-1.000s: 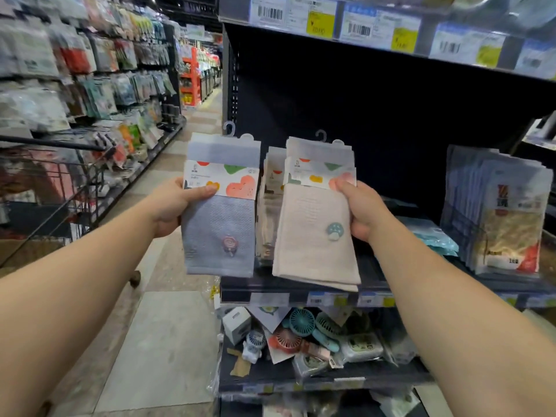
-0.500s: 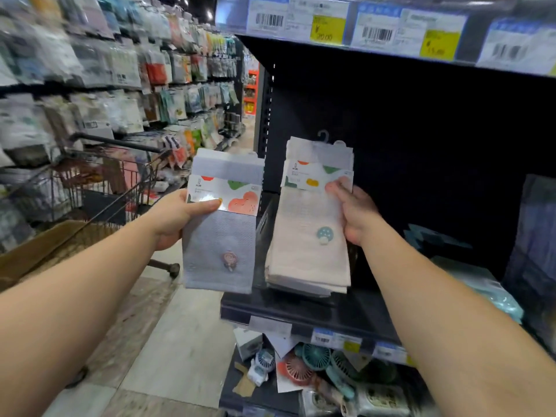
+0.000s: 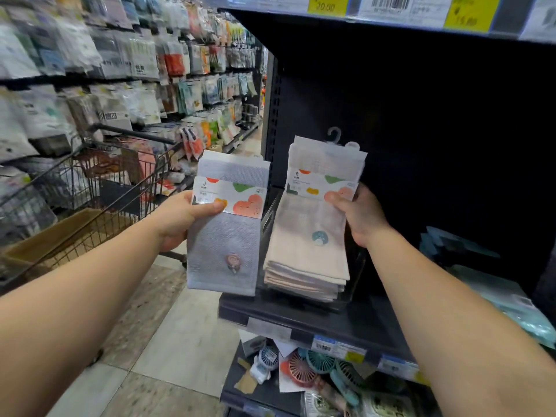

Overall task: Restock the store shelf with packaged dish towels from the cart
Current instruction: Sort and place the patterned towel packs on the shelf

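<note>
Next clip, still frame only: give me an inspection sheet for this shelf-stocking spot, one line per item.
Surface: dark shelf, price tags along its front edge.
Job's things: grey dish towel pack held off the shelf's left end; beige dish towel stack standing on the shelf.
Clutter: small fans heaped on the shelf below.
Grippers: left hand grips the grey pack; right hand grips the beige stack.
Cables: nothing seen.
Surroundings: shopping cart at left, with hanging goods behind.
</note>
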A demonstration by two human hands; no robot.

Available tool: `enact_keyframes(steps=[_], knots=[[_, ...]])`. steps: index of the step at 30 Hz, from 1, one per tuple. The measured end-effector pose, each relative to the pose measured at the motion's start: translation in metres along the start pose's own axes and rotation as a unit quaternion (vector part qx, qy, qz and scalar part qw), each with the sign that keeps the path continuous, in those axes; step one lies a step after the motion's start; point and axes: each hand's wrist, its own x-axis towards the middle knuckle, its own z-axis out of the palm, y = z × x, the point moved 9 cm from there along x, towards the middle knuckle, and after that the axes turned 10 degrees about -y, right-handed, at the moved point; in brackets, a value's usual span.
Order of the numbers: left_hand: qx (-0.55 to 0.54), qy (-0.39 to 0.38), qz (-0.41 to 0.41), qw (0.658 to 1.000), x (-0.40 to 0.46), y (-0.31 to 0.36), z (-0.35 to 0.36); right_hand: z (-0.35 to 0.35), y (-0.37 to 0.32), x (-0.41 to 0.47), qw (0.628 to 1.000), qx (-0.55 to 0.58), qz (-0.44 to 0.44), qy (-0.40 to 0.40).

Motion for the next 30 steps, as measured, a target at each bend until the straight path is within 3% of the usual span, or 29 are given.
enact_keyframes(steps=[10, 16, 21, 30], knots=[[-0.011, 0.011, -0.017, 1.000, 0.006, -0.005, 0.002, -0.014, -0.015, -0.011, 0.976, -0.176, -0.059, 0.110], [-0.024, 0.013, -0.020, 0.999, 0.010, -0.010, 0.002, -0.024, -0.001, -0.016, 0.974, -0.180, -0.021, 0.139], [-0.029, -0.003, -0.013, 0.999, 0.010, -0.008, 0.008, -0.025, -0.002, -0.017, 0.969, -0.195, -0.028, 0.151], [-0.031, -0.019, -0.013, 0.999, 0.014, -0.006, 0.010, -0.014, -0.001, 0.000, 0.925, -0.359, 0.022, 0.123]])
